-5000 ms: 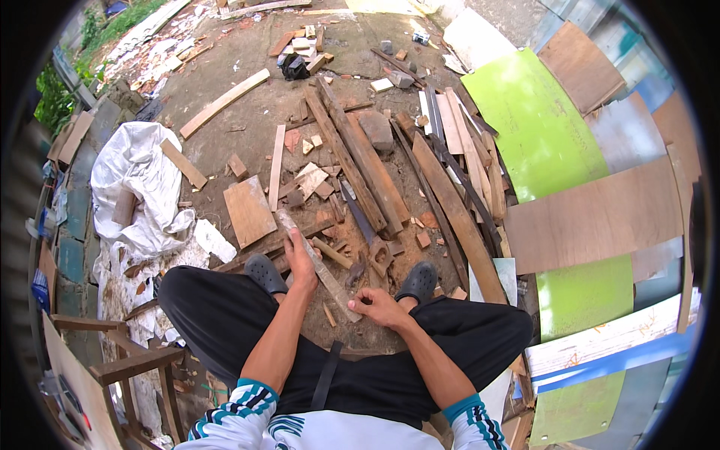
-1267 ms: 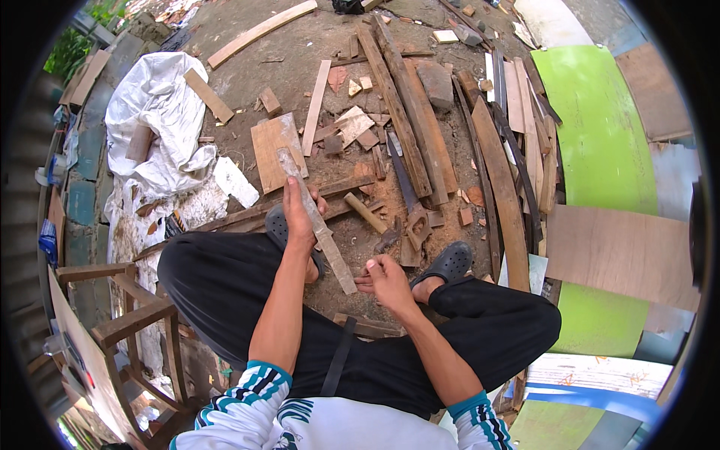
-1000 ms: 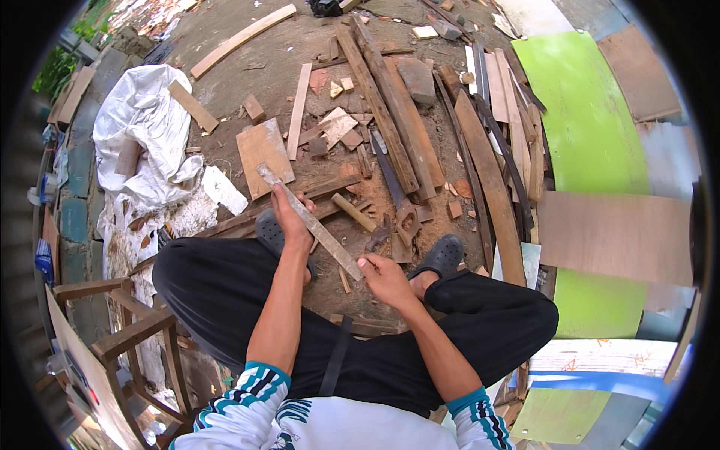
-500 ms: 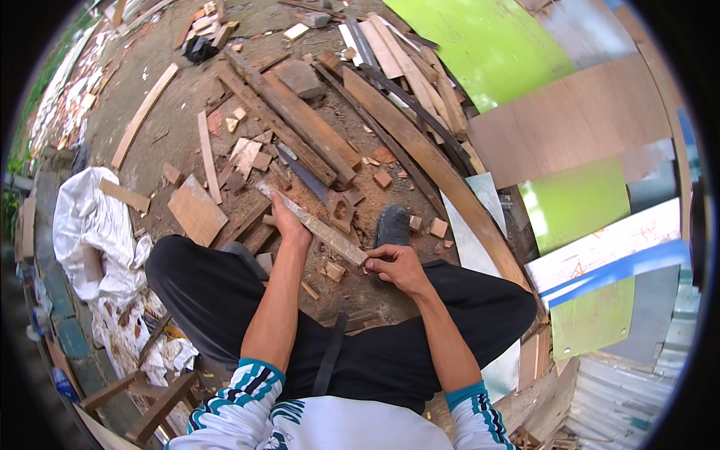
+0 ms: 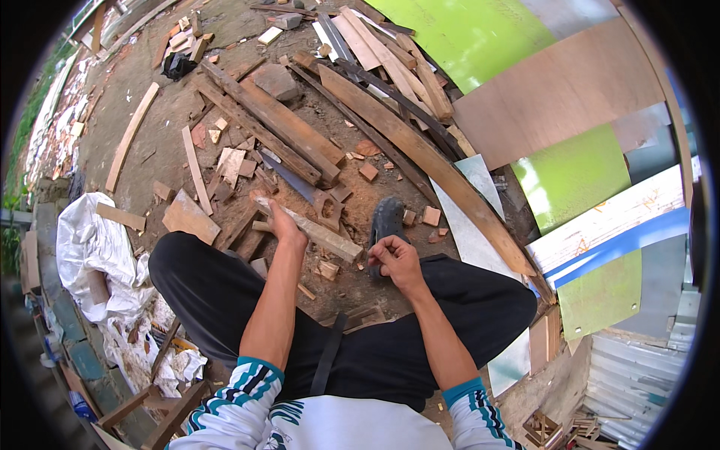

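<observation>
My left hand (image 5: 286,227) is closed around a short strip of wood (image 5: 324,237), which slants down to the right between my knees. Just beyond the strip's right end, my right hand (image 5: 397,259) is curled with thumb and fingers pinched together, apart from the wood. Whether a small thing sits in that pinch is too hard to see. Past my left hand lies a handsaw with a dark blade (image 5: 289,176) and a wooden handle (image 5: 328,208). My shoe (image 5: 388,217) is beside the right hand.
Long boards (image 5: 420,165) and thick beams (image 5: 281,124) lie ahead among wood offcuts (image 5: 191,214) and a grey stone block (image 5: 274,82). White sacking (image 5: 97,232) is heaped at left. Green and brown panels (image 5: 562,105) cover the right side, with corrugated metal (image 5: 637,382) below.
My right hand has come off the strip's end and its fingers have curled in. The left hand keeps its hold, with the strip slightly lower left. The view has shifted a little.
</observation>
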Tool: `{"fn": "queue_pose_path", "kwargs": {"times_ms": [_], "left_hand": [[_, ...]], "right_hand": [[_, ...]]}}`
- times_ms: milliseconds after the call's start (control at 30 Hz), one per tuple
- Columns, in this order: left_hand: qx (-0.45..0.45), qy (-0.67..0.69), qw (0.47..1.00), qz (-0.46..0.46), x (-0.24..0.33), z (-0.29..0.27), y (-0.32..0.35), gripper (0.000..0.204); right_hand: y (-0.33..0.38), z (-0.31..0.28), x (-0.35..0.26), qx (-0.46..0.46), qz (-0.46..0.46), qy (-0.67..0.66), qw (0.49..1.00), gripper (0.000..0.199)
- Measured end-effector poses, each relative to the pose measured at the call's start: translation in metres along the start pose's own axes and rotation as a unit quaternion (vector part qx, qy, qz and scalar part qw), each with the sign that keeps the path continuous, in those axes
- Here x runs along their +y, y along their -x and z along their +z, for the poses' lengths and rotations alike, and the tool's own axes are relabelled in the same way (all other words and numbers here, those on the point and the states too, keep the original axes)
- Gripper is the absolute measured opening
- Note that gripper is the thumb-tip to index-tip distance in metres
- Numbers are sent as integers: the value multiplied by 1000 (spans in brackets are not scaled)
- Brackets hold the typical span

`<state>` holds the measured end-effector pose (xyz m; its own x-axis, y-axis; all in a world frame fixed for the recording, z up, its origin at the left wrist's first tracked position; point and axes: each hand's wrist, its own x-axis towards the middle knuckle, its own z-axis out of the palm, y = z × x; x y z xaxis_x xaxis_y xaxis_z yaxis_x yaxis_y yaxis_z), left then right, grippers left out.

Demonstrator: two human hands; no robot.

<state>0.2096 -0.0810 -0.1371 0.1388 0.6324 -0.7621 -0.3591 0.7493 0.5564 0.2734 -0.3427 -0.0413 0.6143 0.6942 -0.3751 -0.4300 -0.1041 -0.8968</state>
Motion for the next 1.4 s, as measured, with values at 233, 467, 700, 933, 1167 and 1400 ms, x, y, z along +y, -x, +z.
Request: {"fn": "queue_pose_path", "kwargs": {"times_ms": [233,467,700,933,1167,1400], "left_hand": [[-87,-60,993,56,6,-9,-6,62],[-235,-65,969,27,11,30,73,51],[-135,-94,985,52,42,11,56,53],[-81,-68,992,69,61,-24,32,58],[-63,-137,985,88,62,-49,29,66],[-21,-94,995,-1,64,-89,-11,70]], "right_hand": [[-13,15,-18,45,56,73,995,46],[-10,36,16,-126,146,107,975,61],[-18,76,-1,-141,20,343,928,50],[-51,100,4,-106,131,387,907,60],[-52,157,13,-115,13,434,893,61],[-81,173,21,-59,114,438,890,66]]}}
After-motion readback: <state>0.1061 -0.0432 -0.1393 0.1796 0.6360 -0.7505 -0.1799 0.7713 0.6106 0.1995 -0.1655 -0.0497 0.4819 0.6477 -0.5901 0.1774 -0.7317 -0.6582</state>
